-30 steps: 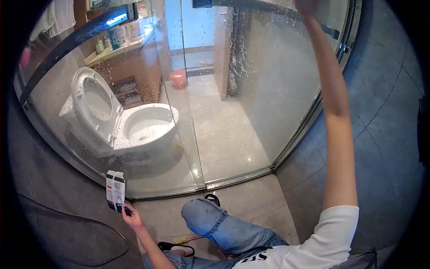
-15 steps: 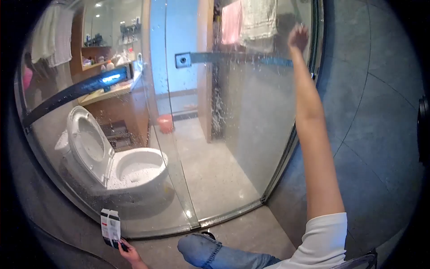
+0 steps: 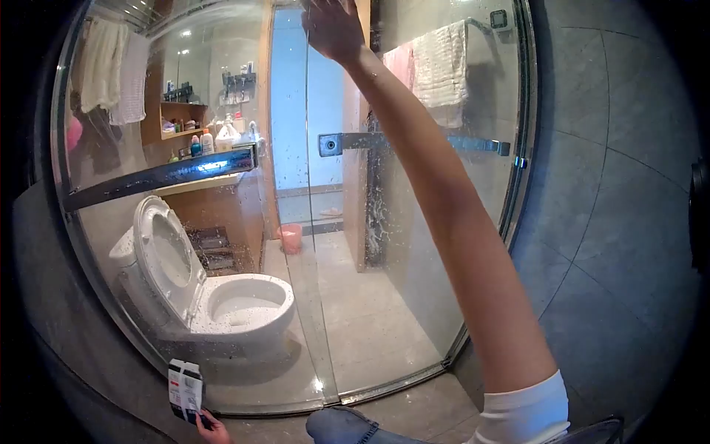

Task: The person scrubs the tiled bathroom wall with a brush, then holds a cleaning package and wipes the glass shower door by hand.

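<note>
Package point(image 3: 186, 388) in white and black is held at the lower left, in front of the bottom of the wet glass screen point(image 3: 376, 222), its printed face turned towards the camera. Its lower corner is gripped by the left hand point(image 3: 213, 428), with the fingers closed on the edge and the rest of the hand partly cut off by the bottom of the view. Whether the glass is touched by the package cannot be told. Above and to the right, behind the pane, a toilet point(image 3: 270, 325) is seen with its seat raised. Near the top middle, the right hand point(image 3: 333, 29) is lifted in front of the glass on an outstretched arm; its fingertips are cropped, so how far the fingers are spread, whether anything is held and whether the pane is touched cannot be told. The step in hand is judged to be a high reach over the wet pane, with the package held aside. For any sideways sweep at a lower height, the metal bar point(image 3: 481, 145), crossed in view by the forearm, would have to be cleared, and the package would need to be gripped steadily.
</note>
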`<state>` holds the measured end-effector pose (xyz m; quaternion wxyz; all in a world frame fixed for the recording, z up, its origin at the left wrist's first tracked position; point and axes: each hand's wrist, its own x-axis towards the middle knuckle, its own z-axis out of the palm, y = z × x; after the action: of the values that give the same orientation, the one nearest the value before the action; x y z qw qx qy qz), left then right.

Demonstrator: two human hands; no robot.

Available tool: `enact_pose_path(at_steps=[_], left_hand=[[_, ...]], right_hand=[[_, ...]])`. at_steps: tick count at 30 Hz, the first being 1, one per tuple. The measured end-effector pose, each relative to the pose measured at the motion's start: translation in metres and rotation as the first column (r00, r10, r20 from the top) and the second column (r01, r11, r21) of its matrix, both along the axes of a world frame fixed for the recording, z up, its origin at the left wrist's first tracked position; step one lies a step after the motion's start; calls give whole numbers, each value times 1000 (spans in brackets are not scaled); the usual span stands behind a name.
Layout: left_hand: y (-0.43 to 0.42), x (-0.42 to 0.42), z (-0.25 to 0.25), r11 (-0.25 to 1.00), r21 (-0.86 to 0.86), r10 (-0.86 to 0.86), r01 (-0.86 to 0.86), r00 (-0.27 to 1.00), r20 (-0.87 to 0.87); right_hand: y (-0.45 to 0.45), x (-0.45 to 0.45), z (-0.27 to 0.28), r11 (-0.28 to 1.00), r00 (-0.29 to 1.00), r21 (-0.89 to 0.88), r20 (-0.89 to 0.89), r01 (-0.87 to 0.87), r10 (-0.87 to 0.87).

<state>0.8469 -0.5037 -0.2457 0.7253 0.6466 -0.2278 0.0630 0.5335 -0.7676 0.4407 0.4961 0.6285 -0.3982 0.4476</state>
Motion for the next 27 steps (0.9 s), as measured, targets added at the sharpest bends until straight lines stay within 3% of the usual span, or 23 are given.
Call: enact_pose_path(at_steps=[1,2,3,4,5,6,7,8,9,10,11,12,13,14,15,19,21,22,23,24,25,26,27], left_hand=[[4,7,-6,995,94,-42,43,999,-8],[6,11,-5,995,98,-30,30,1000,1],[5,13,-6,999,13,-51,52,998,-42],[4,6,-6,995,-76,-76,70,993,-85],[6,-12,15,994,-80,-76,69,993,-89],[13,-37,53,996,-77,-46,45,999,-16],[16,-49,73,997,-79,-18,22,998,58],[16,-36,55,996,-85,-21,26,998,54],[15,-12,24,975,-209,-74,73,997,3],[12,1,3,936,-333,-135,116,990,-37],[11,3,-1,932,-338,-145,126,989,-32],[11,3,-3,967,-253,-14,10,1000,-14],[9,1,-7,979,-170,117,-113,993,13],[12,17,-30,994,19,108,-111,986,129],[6,16,-28,995,9,102,-104,986,134],[8,-14,-2,994,-73,-57,75,973,224],[6,-36,18,962,265,-69,74,997,-28],[1,-27,-8,957,43,-270,287,936,-228],[1,-63,29,926,335,-138,173,983,-124],[-1,-65,22,910,322,-243,260,966,-93],[2,-99,73,862,417,-273,289,957,-98],[5,-133,122,801,512,-299,311,948,-107],[-20,-114,62,843,-151,-532,516,761,-371]], right_hand=[[-35,1,4,888,969,-392,-148,-241,198],[-56,5,12,578,885,-671,-352,-465,303],[-56,-1,21,437,907,-799,-404,-412,116],[-58,-13,23,738,988,-658,-107,-151,107],[-66,-34,23,930,984,-357,176,82,-19],[-141,-81,41,793,964,-560,-43,-240,261],[-128,-114,18,766,978,-616,-42,-186,203],[-122,-142,1,732,949,-624,-53,-274,310],[-133,-172,-12,816,956,-566,160,-117,248],[-159,-209,-29,828,964,-549,263,110,47],[-165,-239,-53,912,927,-403,365,78,82],[-188,-277,-74,943,897,-268,437,198,-64],[-187,-286,-100,958,882,-269,470,98,42],[-178,-294,-126,961,853,-276,501,-5,148],[-169,-296,-141,959,851,-285,504,4,146],[-143,-250,-168,909,939,-393,239,-139,247],[-130,-216,-180,944,948,-256,185,-208,259],[-113,-197,-192,951,950,-238,193,-199,247],[-89,-173,-208,992,995,-79,16,-94,96],[-67,-153,-225,997,983,65,-181,35,-23],[-56,-147,-244,966,918,185,-384,182,-100],[-60,-150,-269,958,924,222,-373,180,-87],[-69,-152,-300,977,888,213,-446,-17,112]])
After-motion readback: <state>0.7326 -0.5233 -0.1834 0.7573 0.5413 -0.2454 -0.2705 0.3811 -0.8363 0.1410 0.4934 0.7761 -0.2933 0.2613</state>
